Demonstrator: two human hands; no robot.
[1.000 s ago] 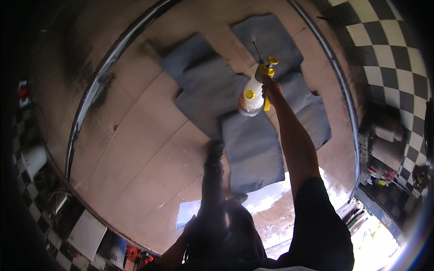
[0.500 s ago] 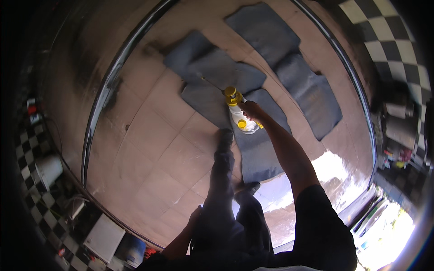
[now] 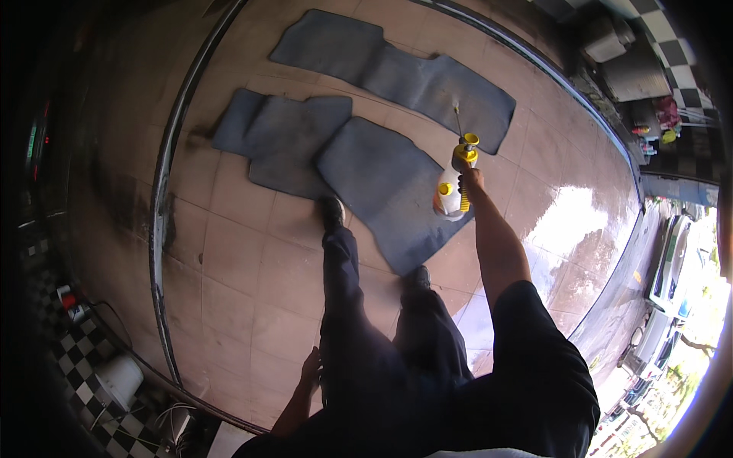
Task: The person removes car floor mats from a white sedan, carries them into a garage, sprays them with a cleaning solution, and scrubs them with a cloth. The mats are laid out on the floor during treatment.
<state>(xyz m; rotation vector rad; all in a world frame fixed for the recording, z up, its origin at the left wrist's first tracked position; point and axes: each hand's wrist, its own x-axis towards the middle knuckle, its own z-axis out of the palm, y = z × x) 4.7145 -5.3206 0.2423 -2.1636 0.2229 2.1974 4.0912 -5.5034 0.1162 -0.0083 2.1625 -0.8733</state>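
My right hand (image 3: 473, 180) is wrapped round the handle of a pump sprayer (image 3: 450, 185), a whitish bottle with a yellow top, yellow cap and long thin nozzle. Its nozzle tip points away from me, over the long dark grey floor mat (image 3: 412, 75) at the far side. Beneath the bottle lies the right end of a nearer grey mat (image 3: 382, 179), which overlaps another mat (image 3: 286, 137) to its left. My left hand (image 3: 311, 368) hangs low beside my left leg; a finger is stretched out and nothing shows in it.
The mats lie on brown floor tiles (image 3: 252, 256), with a raised dark metal rail (image 3: 159, 198) along the left. A white bucket (image 3: 121, 382) stands at lower left. Containers (image 3: 634, 72) line the upper right. Parked vehicles (image 3: 672, 259) show outside at right.
The view has turned, with the mats now lying more crosswise. My right hand has carried the sprayer rightward, so its nozzle now points over the far mat. My left hand stays low by my leg.
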